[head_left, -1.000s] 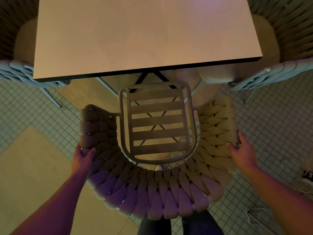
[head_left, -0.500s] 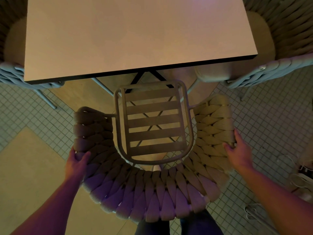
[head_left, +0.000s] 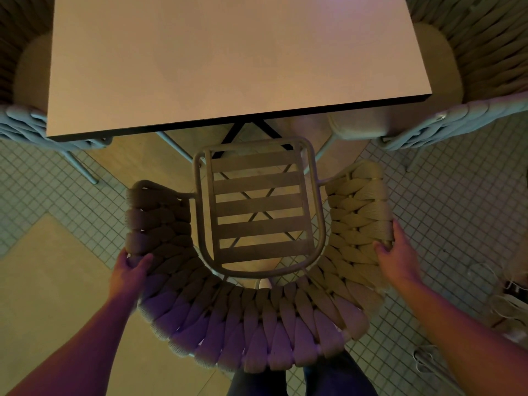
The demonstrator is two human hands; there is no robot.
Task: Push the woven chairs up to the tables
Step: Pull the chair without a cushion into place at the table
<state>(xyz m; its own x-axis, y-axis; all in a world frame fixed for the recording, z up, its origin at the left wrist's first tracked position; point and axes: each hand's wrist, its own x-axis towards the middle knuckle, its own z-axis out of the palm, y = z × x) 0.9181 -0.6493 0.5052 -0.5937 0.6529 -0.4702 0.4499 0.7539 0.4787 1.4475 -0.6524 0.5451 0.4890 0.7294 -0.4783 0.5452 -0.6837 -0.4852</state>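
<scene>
A woven chair with a thick rope back and a slatted metal seat stands right below me, facing a pale rectangular table. The seat's front edge lies just short of the table's near edge. My left hand grips the left side of the curved woven back. On the right side, my right hand grips the woven armrest, fingers wrapped over its rim. My legs show behind the chair back.
Two more woven chairs flank the table: a blue-grey one at the left and another at the right. The floor is small white tiles with beige slabs. Shoes and cords lie at the far right.
The chair and both hands have slid slightly forward toward the table; the seat's front edge has come closer to the table's near edge. My grips are unchanged.
</scene>
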